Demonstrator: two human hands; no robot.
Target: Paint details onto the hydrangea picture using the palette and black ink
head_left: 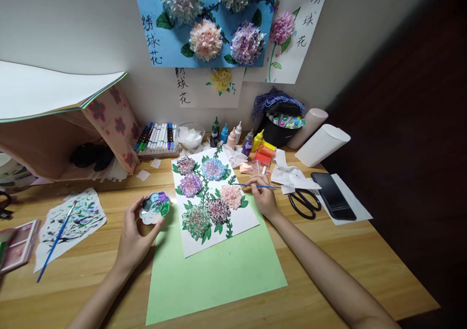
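My left hand [136, 232] grips a small round paint palette [150, 211] with green and purple paint, left of the artwork. In my right hand [262, 195] is a thin blue paintbrush [268, 186], its tip over the right edge of the white paper near a green leaf sprig. The white paper [241, 220] bears several raised paper flowers in purple, blue, pink, black and green, with painted green leaves and stems. It lies tilted on a light green sheet [219, 285].
Scissors [304, 203] and a phone [333, 196] lie at the right. Paint bottles [224, 133], markers [156, 137] and a glass bowl [190, 135] stand along the wall. Another brush [56, 241] rests on a paint-stained sheet [87, 210] at the left. Finished flower pictures [146, 1] hang above.
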